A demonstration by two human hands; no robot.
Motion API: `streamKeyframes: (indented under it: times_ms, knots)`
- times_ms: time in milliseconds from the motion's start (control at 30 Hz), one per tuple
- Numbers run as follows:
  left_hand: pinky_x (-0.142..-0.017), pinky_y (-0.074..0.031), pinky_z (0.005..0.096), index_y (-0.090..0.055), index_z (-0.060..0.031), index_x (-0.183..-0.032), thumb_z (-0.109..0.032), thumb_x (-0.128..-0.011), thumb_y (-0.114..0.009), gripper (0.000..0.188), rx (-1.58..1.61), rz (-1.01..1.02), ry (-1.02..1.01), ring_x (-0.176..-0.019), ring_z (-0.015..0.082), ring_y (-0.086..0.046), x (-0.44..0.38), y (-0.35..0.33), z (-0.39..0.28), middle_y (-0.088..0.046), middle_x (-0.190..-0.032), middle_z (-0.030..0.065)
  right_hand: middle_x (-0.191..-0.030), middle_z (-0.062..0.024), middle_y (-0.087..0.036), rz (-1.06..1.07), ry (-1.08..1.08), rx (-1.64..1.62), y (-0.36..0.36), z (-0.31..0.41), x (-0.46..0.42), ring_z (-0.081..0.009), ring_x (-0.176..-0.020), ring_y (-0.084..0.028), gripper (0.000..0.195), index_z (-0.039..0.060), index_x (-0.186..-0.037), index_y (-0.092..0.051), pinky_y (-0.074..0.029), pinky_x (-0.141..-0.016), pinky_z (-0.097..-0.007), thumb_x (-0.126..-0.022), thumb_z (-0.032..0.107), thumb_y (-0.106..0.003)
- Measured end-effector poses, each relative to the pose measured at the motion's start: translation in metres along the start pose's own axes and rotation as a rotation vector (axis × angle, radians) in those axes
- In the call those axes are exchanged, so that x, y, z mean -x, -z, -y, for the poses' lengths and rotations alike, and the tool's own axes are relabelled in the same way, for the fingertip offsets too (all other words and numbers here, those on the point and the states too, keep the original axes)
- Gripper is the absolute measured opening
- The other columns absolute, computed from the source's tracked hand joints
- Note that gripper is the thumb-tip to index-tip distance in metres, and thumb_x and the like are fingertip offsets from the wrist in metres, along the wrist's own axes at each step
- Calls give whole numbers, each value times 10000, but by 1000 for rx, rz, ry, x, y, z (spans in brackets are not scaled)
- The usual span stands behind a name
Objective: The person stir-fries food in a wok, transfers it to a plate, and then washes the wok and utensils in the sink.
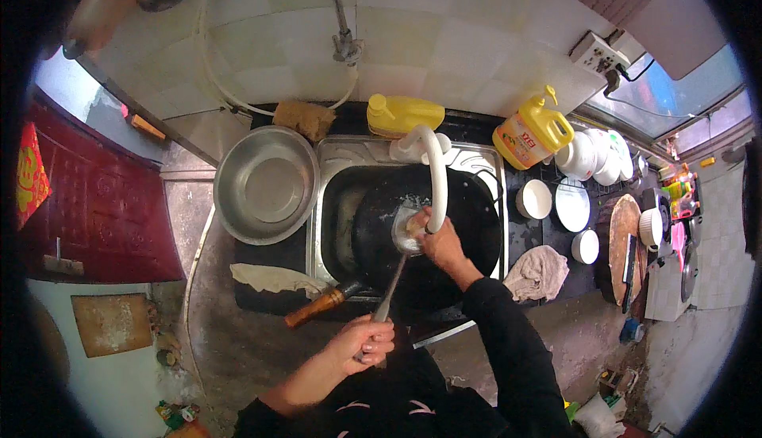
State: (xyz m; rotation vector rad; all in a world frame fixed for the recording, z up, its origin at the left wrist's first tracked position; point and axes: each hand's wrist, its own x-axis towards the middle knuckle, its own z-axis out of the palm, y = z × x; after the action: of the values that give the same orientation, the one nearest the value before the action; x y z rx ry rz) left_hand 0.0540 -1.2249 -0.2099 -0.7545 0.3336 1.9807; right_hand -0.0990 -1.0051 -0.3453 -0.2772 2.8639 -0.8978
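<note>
My left hand [366, 342] grips the handle of a long metal cooking utensil [393, 286], a ladle or a turner, tilted up towards the sink. Its pale head lies over a large black wok [381, 229]. At that head, my right hand [445, 247] curls its fingers around a small tan thing [412, 226], perhaps a scrubber, blurred and partly hidden. The wok rests in a stainless steel sink [339, 200], its wooden handle [315, 308] jutting over the front left edge. A white curved faucet [439, 182] arches over my right hand.
A wide metal basin [268, 191] stands left of the sink, above a pale cloth [277, 277]. Behind are a yellow bottle [411, 115] and a yellow pump jug [530, 134]. To the right are a rag [539, 272], bowls [534, 198] and a knife [628, 271] on a round chopping block [616, 247].
</note>
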Motion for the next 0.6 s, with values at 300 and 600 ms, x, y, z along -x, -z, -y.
streamKeyframes:
  times_ms: [300,600]
  knots:
    - [-673,-478,543,-418,-32,-1058,-246,-854,-599,347,-1863,-933,-405,-758,434,-628,15,33,-2,-644,-837,233,-861,-190,-566,-383,-248,-356,27,-12,-5,-317,-799,-584,269,1,-1013,-561,-452,-731,-384,-932,254,-516]
    - [-618,-496,478,-475,-55,-971,-94,-770,-647,267,-2142,-912,-664,-721,374,-642,26,43,-10,-645,-798,166,-1059,-130,-623,85,-233,-502,-28,-8,-14,-234,-980,-605,386,74,-1131,-591,-458,-852,-320,-913,390,-554]
